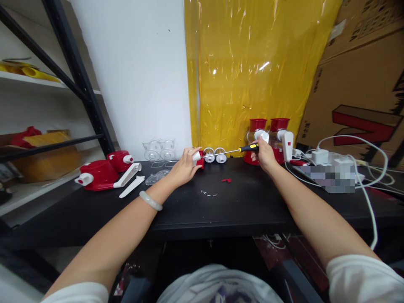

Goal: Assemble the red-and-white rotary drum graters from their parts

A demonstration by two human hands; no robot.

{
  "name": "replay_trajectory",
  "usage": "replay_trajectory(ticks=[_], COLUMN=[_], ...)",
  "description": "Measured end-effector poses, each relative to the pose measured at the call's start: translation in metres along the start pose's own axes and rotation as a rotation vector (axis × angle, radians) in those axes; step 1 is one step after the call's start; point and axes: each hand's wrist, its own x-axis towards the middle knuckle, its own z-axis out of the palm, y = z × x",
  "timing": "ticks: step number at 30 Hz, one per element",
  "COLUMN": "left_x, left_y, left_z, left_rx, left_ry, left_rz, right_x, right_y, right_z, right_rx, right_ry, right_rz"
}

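Left fingers (pixel 193 151) grip red-white part (pixel 196 158) | right fingers (pixel 261 145) clasp screwdriver (pixel 244 149) | tiny pieces (pixel 205 193) inside table edge (pixel 211 227)

Blk tbl (pixel 246 206). L end: 2 red housings (pixel 97 173) w/ white knobs, loose white handle (pixel 131 187) lying nr. Next, clear plastic pcs (pixel 159 153). Mid: sm. red pc (pixel 226 180), few tiny silvery bits (pixel 205 193), too sm. to ID. Back: 2 rnd clear/white pcs (pixel 220 158), side by side. R: 2 red machines (pixel 258 124), upright; then white chargers (pixel 320 157) + cables (pixel 385 162).
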Motion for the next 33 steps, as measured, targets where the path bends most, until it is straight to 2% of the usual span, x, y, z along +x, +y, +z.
replay_trajectory(ticks=[3, 5, 15, 22, 27, 33], left_x=[0.0, 0.0, 0.0, 0.0, 0.0, 0.0], left_y=[0.0, 0.0, 0.0, 0.003, 0.003, 0.006], left_z=[0.0, 0.0, 0.001, 0.001, -0.001, -0.001], left_rx=[-0.014, -0.017, -0.009, -0.037, -0.061, -0.148], left_ry=[-0.018, -0.022, -0.045, -0.066, -0.07, -0.088], left_rz=[-0.007, -0.003, 0.001, 0.009, -0.004, -0.018], right_x=[0.0, 0.001, 0.003, 0.007, 0.005, 0.003], right_y=[-0.002, -0.003, 0.003, 0.009, 0.008, 0.006], right_z=[0.0, -0.001, -0.004, -0.006, -0.006, -0.006], right_rx=[0.111, 0.163, 0.14, 0.002, 0.075, 0.135], right_ry=[-0.033, -0.071, -0.106, -0.037, -0.063, -0.088], right_rz=[0.101, 0.119, 0.081, 0.021, 0.166, 0.201])
